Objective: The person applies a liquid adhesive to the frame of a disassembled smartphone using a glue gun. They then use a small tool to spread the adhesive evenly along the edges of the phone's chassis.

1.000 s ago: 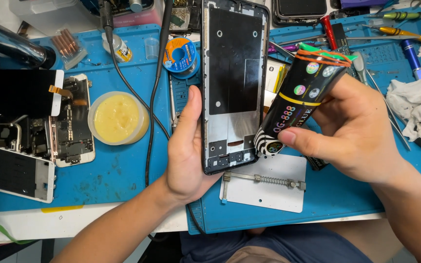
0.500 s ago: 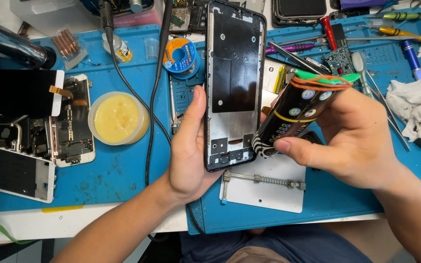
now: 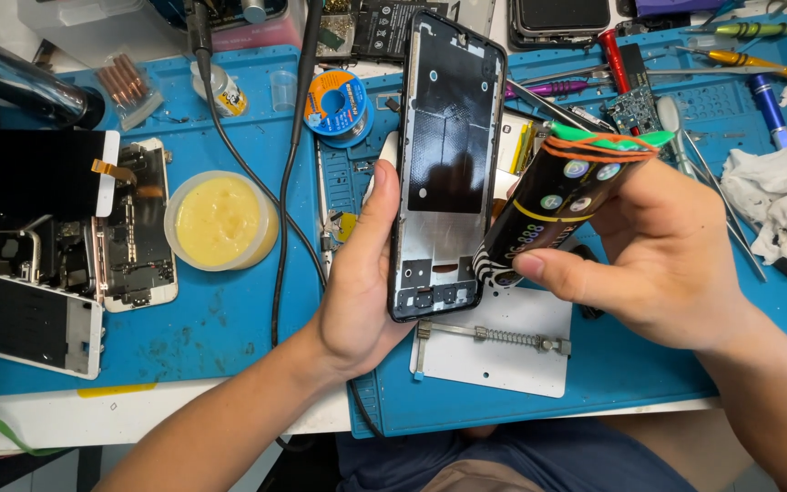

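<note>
Your left hand (image 3: 357,292) is closed round the lower left edge of the phone frame (image 3: 446,164), thumb along its side, holding it inside-up over the middle of the blue mat (image 3: 229,319). The frame's long axis runs away from you, bottom end nearest you, above the white clamp plate (image 3: 494,351) at the mat's near edge. Your right hand (image 3: 658,264) is wrapped round a black glue tube (image 3: 553,214) with coloured dots, a yellow stripe and an orange band by its green end. The tube slants down-left, and its striped tip is just beside the frame's lower right edge; I cannot tell if they touch. The right hand is nearer that edge. Left of the frame: a round yellow paste tub (image 3: 220,221); opened phones (image 3: 66,246) at the desk's left edge; blue solder reel (image 3: 337,102) toward the far edge; white rag (image 3: 781,196) at right.
</note>
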